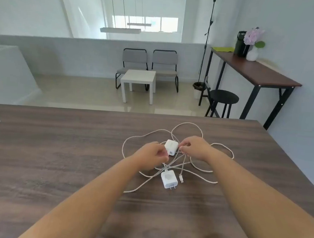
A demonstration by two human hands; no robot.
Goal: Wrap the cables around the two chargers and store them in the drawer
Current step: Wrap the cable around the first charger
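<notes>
Both hands pinch: left hand [154, 154] grips 1 charger [171, 147], right hand [194, 147] pinches cable [187, 123] just beside it. 2nd charger [169, 180] lies below grip on table [55, 157], prongs toward viewer. 2 chargers total; cables tangled around.

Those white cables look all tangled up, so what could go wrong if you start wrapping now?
1. The cables cross each other in loops, so winding the charger in the left hand could pull a knot tight.
2. The second charger lies on the table on those same strands; pulling may drag it along.
3. The right hand pinches the cable close to the held charger, so a hard tug might strain that end.
</notes>
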